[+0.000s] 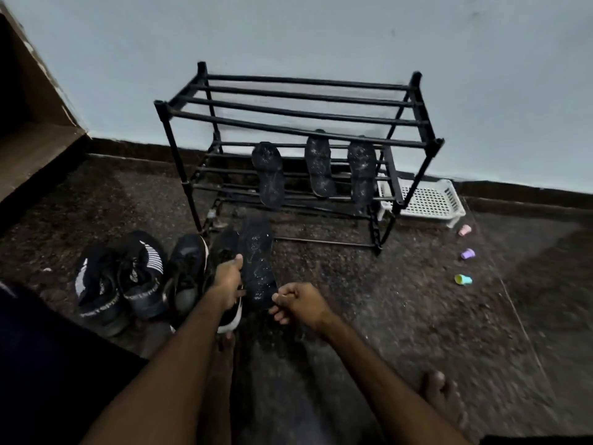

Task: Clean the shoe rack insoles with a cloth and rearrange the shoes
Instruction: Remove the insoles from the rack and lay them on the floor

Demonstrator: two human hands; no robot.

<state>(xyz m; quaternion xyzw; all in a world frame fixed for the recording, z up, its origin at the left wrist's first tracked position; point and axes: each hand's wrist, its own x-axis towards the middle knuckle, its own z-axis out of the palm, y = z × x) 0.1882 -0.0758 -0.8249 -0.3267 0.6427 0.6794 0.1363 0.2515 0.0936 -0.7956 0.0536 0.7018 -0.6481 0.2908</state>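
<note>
Insoles are lying across the bars of the black shoe rack's (pixel 298 118) middle tier: the left insole (pixel 268 175) apart from the others, with the middle insole (pixel 319 168) and the right insole (pixel 362 171) side by side. The rack is standing against a pale blue wall (pixel 288 33) on a dark speckled floor (pixel 401 300).

A fourth insole (pixel 258 261) is lying in front of the rack. The right hand (pixel 298 303) is pinching its near end between thumb and curled fingers. Just to its left, the left hand (pixel 227 277) is gripping a black sneaker with a white sole (pixel 224 245), thumb raised along its edge. Another black sneaker (pixel 187 268) is sitting beside it, and a pair of black sneakers with white stripes (pixel 141 271) is resting further left.

A white plastic basket (pixel 426 200) is sitting beside the rack's right end, with a pink cup (pixel 464 230), a purple cup (pixel 468 253) and a yellow-and-teal cup (pixel 463 279) lying nearby. A bare foot (pixel 444 399) is showing at lower right.
</note>
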